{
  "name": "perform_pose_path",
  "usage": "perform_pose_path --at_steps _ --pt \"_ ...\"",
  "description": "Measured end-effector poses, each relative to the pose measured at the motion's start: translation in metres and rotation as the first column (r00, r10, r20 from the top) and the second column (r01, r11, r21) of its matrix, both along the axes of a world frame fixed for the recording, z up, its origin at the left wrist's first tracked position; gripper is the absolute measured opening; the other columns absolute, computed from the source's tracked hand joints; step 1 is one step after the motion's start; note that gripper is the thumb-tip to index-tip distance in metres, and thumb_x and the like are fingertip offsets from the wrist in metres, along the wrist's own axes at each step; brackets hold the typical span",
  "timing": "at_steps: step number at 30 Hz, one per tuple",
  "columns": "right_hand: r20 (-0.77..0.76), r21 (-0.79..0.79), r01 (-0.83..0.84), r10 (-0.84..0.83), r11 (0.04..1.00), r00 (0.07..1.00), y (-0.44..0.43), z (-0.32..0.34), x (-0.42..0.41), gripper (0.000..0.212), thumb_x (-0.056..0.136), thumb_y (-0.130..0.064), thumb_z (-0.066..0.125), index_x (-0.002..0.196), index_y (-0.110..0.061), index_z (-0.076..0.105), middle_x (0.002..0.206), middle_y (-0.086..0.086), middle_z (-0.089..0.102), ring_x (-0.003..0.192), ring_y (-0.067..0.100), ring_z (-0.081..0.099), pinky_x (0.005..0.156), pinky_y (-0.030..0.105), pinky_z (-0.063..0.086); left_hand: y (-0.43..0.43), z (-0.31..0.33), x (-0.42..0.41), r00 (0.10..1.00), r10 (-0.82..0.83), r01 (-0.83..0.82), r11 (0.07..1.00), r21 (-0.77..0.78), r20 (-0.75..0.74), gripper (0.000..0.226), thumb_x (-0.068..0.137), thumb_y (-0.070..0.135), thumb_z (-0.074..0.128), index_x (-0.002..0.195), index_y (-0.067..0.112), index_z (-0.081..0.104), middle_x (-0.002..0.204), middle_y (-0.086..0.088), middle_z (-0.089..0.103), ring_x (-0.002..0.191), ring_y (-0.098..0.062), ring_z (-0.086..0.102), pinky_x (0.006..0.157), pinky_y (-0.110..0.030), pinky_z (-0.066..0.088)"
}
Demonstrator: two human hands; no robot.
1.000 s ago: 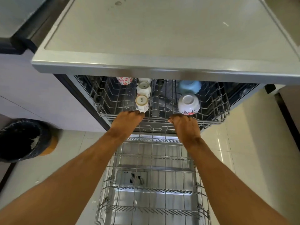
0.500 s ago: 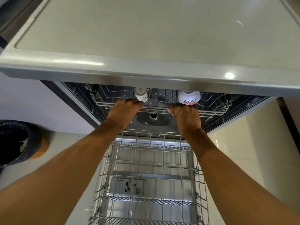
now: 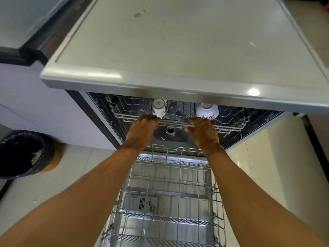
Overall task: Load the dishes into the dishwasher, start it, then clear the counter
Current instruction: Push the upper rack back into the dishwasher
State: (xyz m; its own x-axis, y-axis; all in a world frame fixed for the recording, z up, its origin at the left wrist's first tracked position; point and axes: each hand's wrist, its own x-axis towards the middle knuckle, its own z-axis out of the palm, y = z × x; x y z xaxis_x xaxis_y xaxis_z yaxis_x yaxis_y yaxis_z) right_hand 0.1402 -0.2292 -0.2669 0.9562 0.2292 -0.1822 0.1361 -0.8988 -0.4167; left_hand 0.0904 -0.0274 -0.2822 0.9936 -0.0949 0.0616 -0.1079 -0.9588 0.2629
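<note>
The dishwasher stands open under a steel counter (image 3: 178,82). Its upper rack (image 3: 231,125) sits mostly inside the machine. An upturned white cup (image 3: 159,106) and an upturned white bowl with a flower pattern (image 3: 207,110) stand at the rack's front. My left hand (image 3: 142,129) and my right hand (image 3: 203,132) both grip the front rail of the upper rack, fingers curled over the wire. The lower rack (image 3: 165,202) is pulled out over the open door and holds no dishes.
A black-lined waste bin (image 3: 23,154) stands on the tiled floor at the left. A pale cabinet front (image 3: 44,111) runs beside the dishwasher. A dark strip edges the floor at the far right.
The upper rack has slid back into the machine with both hands on its front rail. Several cups and a blue bowl further back are now hidden under the counter.
</note>
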Motion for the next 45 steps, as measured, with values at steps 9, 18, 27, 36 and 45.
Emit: perform_pose_path --at_steps 9,18,27,36,45 --pt "-0.065 0.058 -0.040 0.044 0.998 0.997 0.003 0.087 -0.069 0.018 0.091 -0.023 0.066 0.108 -0.017 0.069 0.112 0.010 0.070 0.094 0.025 0.067 0.088 0.038 0.054 -0.017 0.102 -0.071 0.957 0.160 -0.197 0.971 -0.137 -0.240 0.023 0.094 0.026 0.057 0.116 0.022 0.062 0.112 -0.005 0.068 0.097 -0.025 0.064 0.086 -0.035 0.051" --pt "-0.036 0.200 -0.133 0.142 0.971 0.989 0.035 0.201 -0.150 0.037 0.088 -0.021 0.070 0.124 -0.014 0.065 0.113 0.007 0.069 0.104 0.024 0.065 0.093 0.041 0.053 0.004 0.216 -0.170 0.909 0.357 -0.403 0.886 -0.230 -0.216 0.029 0.092 0.027 0.062 0.120 0.020 0.062 0.115 -0.002 0.067 0.101 -0.022 0.063 0.089 -0.035 0.048" --pt "-0.026 0.271 -0.291 0.310 0.917 0.951 0.106 0.243 -0.224 0.031 0.085 -0.017 0.069 0.116 -0.014 0.070 0.106 0.009 0.071 0.095 0.024 0.065 0.090 0.043 0.054 0.049 0.257 -0.272 0.807 0.559 -0.590 0.746 -0.309 -0.192 0.029 0.090 0.030 0.065 0.118 0.024 0.062 0.112 -0.001 0.066 0.103 -0.020 0.061 0.092 -0.034 0.049" --pt "-0.038 0.328 -0.358 0.391 0.874 0.920 0.197 0.257 -0.292 0.031 0.086 -0.022 0.068 0.117 -0.019 0.067 0.104 0.004 0.069 0.091 0.016 0.064 0.090 0.036 0.054 0.135 0.277 -0.347 0.767 0.627 -0.633 0.701 -0.330 -0.139 0.030 0.091 0.031 0.063 0.119 0.023 0.061 0.112 0.000 0.066 0.101 -0.018 0.061 0.090 -0.036 0.051" --pt "0.010 0.303 -0.339 0.353 0.891 0.936 0.282 0.281 -0.347 0.037 0.088 -0.021 0.067 0.124 -0.018 0.062 0.115 0.002 0.063 0.101 0.015 0.059 0.090 0.030 0.048 0.252 0.299 -0.403 0.799 0.598 -0.576 0.730 -0.367 -0.064 0.027 0.091 0.027 0.062 0.117 0.021 0.063 0.109 -0.002 0.067 0.101 -0.021 0.062 0.091 -0.038 0.050"
